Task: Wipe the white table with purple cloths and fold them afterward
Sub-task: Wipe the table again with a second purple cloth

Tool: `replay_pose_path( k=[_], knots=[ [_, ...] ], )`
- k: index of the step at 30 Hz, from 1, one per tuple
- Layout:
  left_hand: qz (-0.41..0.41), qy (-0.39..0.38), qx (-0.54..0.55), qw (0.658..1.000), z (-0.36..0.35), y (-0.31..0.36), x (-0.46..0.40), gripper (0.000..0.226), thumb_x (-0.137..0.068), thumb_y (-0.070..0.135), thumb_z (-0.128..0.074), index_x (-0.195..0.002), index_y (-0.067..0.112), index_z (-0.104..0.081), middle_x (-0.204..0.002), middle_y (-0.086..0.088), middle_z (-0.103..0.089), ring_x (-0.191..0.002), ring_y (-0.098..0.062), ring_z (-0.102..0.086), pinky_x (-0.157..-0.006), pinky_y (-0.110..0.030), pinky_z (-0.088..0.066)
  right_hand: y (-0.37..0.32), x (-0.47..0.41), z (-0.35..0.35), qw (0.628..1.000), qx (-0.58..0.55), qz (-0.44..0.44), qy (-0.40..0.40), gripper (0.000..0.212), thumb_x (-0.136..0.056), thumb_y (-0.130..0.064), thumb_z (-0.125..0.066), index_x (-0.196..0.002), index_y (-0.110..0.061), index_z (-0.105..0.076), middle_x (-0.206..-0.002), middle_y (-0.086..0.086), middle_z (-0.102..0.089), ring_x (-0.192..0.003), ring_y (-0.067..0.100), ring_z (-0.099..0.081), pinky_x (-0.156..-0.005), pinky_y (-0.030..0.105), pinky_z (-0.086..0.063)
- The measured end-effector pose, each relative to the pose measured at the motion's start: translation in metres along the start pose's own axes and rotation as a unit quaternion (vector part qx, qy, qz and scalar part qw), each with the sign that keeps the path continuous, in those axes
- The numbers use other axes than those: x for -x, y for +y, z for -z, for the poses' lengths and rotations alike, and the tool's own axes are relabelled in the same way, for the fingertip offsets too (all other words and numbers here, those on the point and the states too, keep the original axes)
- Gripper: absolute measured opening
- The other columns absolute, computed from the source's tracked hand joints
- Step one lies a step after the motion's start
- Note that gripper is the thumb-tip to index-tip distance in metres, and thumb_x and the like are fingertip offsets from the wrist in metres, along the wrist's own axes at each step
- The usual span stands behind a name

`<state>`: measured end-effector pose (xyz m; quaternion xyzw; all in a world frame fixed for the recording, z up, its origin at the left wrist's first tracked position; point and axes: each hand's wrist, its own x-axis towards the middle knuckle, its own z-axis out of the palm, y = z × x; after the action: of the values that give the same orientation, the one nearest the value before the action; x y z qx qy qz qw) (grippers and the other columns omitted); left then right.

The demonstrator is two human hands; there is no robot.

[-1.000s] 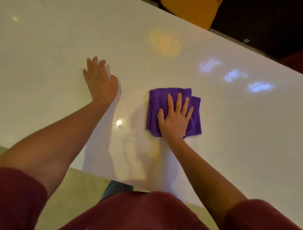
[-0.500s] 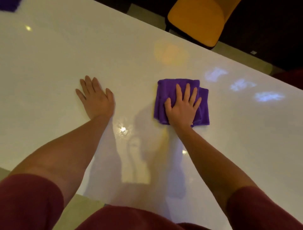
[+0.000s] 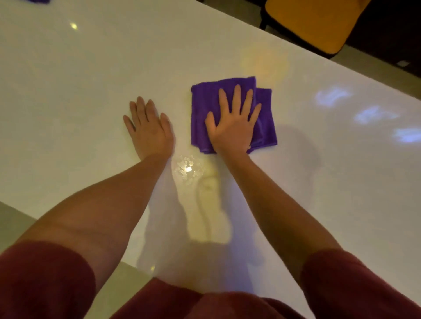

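Note:
A folded purple cloth (image 3: 205, 107) lies on the glossy white table (image 3: 91, 79), a little past its middle. My right hand (image 3: 232, 123) lies flat on top of it with fingers spread, pressing it down and covering its centre. My left hand (image 3: 148, 129) rests palm-down on the bare table just left of the cloth, fingers together, holding nothing. A narrow strip of table separates the left hand from the cloth's left edge.
The corner of another purple cloth (image 3: 38, 1) shows at the table's far left. An orange chair (image 3: 314, 20) stands beyond the far edge at the top right. The near table edge runs diagonally at the lower left, with floor (image 3: 13, 218) below it.
The gap between my left hand and the cloth has narrowed. The view has tilted up, bringing in the orange chair and the far cloth. My right hand stays flat on the cloth.

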<state>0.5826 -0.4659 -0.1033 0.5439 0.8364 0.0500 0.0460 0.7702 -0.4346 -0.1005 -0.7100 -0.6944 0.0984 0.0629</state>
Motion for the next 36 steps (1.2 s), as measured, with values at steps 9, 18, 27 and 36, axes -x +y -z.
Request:
replay_pose_path(
  k=[9,18,27,36],
  knots=[
    [0.003,0.000,0.015,1.000,0.000,0.002,0.000,0.059,-0.106,0.033,-0.031,-0.159,0.006,-0.032,-0.170,-0.017,-0.024,-0.159,-0.035,-0.015,-0.128,-0.057,-0.010,0.083,0.166,0.006,0.999,0.015,0.019,-0.028,0.069,-0.097,-0.062,-0.047,-0.159,-0.033,-0.043,-0.172,0.005,-0.031,-0.162,0.034,-0.015,-0.129,0.063,-0.010],
    [-0.017,-0.009,-0.002,1.000,-0.010,-0.002,-0.005,0.067,-0.104,0.041,-0.028,-0.160,0.004,-0.029,-0.170,-0.020,-0.019,-0.159,-0.039,-0.013,-0.126,-0.062,-0.011,0.047,-0.102,0.015,0.978,0.001,-0.209,-0.004,0.077,-0.099,-0.063,-0.022,-0.168,-0.029,-0.020,-0.177,0.010,-0.010,-0.162,0.040,0.000,-0.127,0.067,-0.001],
    [-0.039,-0.005,0.312,0.949,0.028,-0.037,-0.014,0.047,-0.104,0.026,-0.046,-0.145,0.004,-0.054,-0.165,-0.020,-0.033,-0.157,-0.040,-0.020,-0.127,-0.058,-0.014,-0.101,0.047,-0.025,0.996,0.032,-0.085,0.009,0.071,-0.100,-0.058,-0.037,-0.163,-0.026,-0.037,-0.174,0.010,-0.024,-0.162,0.040,-0.013,-0.127,0.065,-0.010],
    [0.078,0.002,0.117,0.990,0.045,-0.226,-0.180,0.065,-0.091,0.031,-0.040,-0.152,0.008,-0.041,-0.170,-0.017,-0.022,-0.159,-0.039,-0.007,-0.124,-0.066,-0.009,-0.154,0.144,-0.049,0.998,0.041,0.053,-0.014,0.066,-0.102,-0.059,-0.041,-0.160,-0.028,-0.042,-0.173,0.010,-0.027,-0.162,0.039,-0.011,-0.127,0.066,-0.013]
  ],
)
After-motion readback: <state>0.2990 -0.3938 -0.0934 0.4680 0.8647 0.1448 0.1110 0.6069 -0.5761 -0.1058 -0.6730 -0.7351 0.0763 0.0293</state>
